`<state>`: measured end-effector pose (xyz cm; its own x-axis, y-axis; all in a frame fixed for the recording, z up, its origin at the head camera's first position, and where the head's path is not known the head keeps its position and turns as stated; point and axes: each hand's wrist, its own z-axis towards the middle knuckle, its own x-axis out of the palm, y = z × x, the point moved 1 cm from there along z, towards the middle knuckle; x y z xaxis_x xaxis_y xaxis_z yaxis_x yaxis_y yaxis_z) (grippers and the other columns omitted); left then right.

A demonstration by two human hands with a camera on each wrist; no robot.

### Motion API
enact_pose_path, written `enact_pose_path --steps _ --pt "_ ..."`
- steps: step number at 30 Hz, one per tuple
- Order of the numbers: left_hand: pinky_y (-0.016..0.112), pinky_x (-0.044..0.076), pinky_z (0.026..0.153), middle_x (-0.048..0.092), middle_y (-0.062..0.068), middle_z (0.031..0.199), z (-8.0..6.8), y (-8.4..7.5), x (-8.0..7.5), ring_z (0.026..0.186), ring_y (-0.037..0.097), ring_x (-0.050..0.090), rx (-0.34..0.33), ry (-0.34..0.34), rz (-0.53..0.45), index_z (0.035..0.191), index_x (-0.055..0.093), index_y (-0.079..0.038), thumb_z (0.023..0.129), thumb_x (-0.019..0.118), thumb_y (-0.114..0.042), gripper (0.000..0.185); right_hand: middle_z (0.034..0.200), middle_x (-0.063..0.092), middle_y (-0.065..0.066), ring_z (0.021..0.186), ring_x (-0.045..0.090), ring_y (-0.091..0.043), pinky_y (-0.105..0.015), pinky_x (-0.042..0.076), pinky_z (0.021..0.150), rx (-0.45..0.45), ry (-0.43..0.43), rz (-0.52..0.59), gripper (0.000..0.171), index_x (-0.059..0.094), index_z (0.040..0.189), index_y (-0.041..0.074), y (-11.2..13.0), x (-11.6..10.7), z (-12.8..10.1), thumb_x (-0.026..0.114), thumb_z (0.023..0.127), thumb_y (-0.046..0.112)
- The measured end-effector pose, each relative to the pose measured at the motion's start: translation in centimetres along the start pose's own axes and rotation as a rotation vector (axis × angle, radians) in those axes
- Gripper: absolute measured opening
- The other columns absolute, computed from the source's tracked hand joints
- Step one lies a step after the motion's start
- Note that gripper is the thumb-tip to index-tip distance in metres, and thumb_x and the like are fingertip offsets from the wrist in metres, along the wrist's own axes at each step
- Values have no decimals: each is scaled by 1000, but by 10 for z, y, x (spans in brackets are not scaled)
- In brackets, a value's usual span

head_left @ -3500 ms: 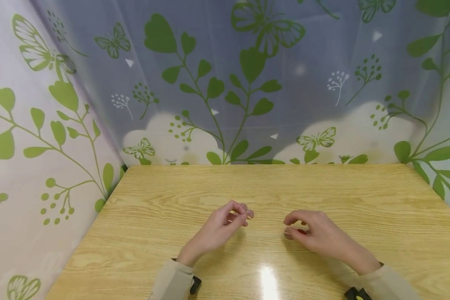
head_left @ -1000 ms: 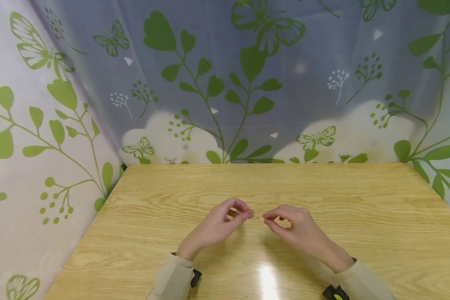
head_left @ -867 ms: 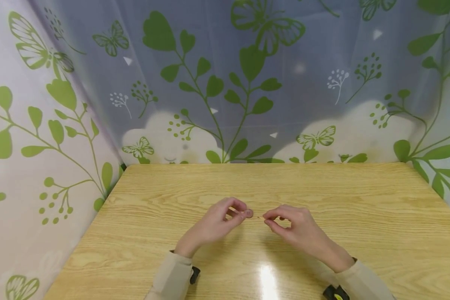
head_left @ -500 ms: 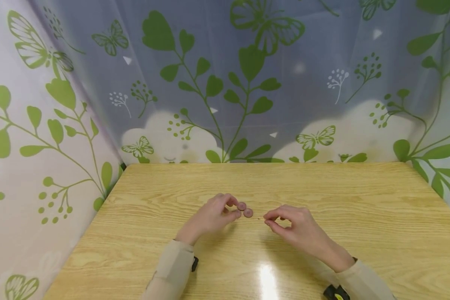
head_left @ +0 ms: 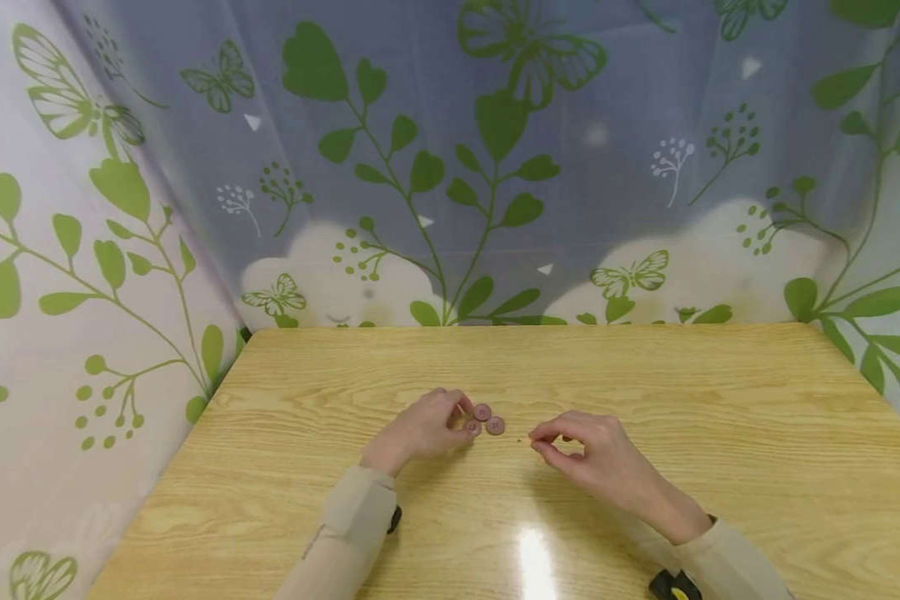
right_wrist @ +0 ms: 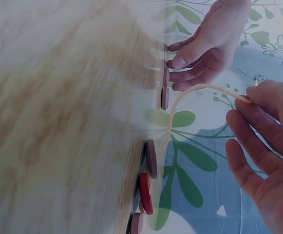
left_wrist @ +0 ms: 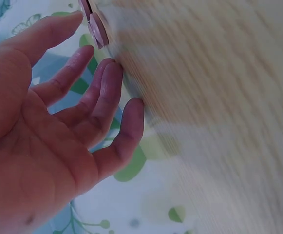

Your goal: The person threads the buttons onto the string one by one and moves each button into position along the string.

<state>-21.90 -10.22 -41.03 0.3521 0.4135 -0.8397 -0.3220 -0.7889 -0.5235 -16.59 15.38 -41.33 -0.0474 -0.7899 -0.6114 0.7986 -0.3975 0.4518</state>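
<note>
I see three pink buttons (head_left: 482, 413) grouped at mid-frame; the third (head_left: 473, 426) has just come into view at the left hand (head_left: 423, 431), so I judge the group laid out. That hand curves loosely, seemingly clasping nothing; right of centre, the right hand (head_left: 600, 452) pinches a cord (right_wrist: 199, 87).

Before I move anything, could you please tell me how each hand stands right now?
Left hand: open, right by the pinkish buttons; whether it touches them is unclear.
Right hand: closed, pinching a pale cord.
</note>
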Motion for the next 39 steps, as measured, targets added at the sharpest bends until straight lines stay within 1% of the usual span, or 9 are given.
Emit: enact_pose_path --steps 4,9,14,20,23,26,31,35,39 --pt "35 48 79 60 7 104 2 0 2 87 18 53 -25 7 29 118 65 -11 97 71 -29 29 87 78 3 77 71 -5 -21 57 64 13 11 0 23 77 94 14 0 0 0 79 82 -6" --pt "35 48 79 60 5 104 3 -1 2 88 17 52 -29 -6 65 114 66 -11 96 72 -27 25 87 78 1 78 70 -4 -21 56 62 31 18 3 20 77 95 14 -1 -1 -1 78 85 -3" --pt "34 46 76 54 2 98 5 -3 3 87 17 49 -41 -7 93 108 65 -12 95 72 -27 21 85 77 -4 78 70 -4 -21 55 61 28 20 10 13 77 95 14 -2 -1 -1 76 89 2" --pt "35 44 75 52 1 97 6 -3 3 86 17 49 -71 2 95 105 62 -14 95 72 -28 20 85 77 -2 77 70 -5 -20 54 59 22 18 11 17 76 95 15 -1 -2 -1 77 88 -1" --pt "34 45 75 56 1 95 6 -3 3 85 17 51 -63 0 67 105 62 -13 95 70 -26 19 85 77 -1 76 70 -5 -21 54 58 19 17 8 21 76 94 15 -1 -2 -1 78 84 -4" --pt "32 46 72 59 0 90 6 -3 2 80 16 53 -48 -2 25 104 61 -12 95 69 -23 16 86 77 2 76 70 -5 -21 54 59 15 15 1 25 76 94 15 -1 -3 -1 78 82 -7" --pt "30 46 70 61 -2 82 4 -2 1 73 13 54 -23 -9 -22 103 62 -12 95 69 -20 14 86 77 3 76 70 -5 -21 55 60 7 16 4 28 76 94 15 -2 -3 -2 78 81 -9" --pt "31 51 76 65 -2 88 4 0 1 79 12 58 -19 -28 -43 107 65 -11 95 70 -19 15 86 77 2 76 70 -5 -20 54 59 3 18 11 27 76 95 15 -3 -2 -2 78 81 -9" --pt "31 54 82 68 -2 93 3 2 1 85 11 61 -25 -50 -63 104 67 -13 93 73 -18 13 87 77 1 76 71 -6 -19 55 60 1 18 9 27 76 94 14 -2 -2 -2 79 81 -9"
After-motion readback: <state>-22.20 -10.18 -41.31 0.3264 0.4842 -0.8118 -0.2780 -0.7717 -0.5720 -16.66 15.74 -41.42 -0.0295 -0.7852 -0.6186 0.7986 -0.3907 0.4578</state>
